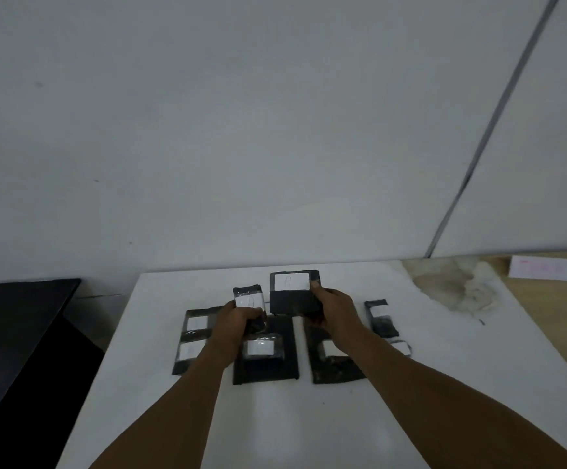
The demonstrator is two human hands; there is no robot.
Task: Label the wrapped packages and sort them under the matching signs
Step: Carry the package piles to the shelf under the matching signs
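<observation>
My left hand grips a small black wrapped package whose white label shows an A. My right hand holds a larger black package, its white label also marked A, lifted at the table's middle. Beneath the hands lie three flat black packages with white labels: one at the left, one in the middle, one at the right. A small black package sits to the right of my right hand. The signs are not visible.
The white table stands against a pale wall. A stained patch marks its far right corner. A wooden surface with pink-printed papers lies at the right. A black desk is at the left. A small label piece lies near the right packages.
</observation>
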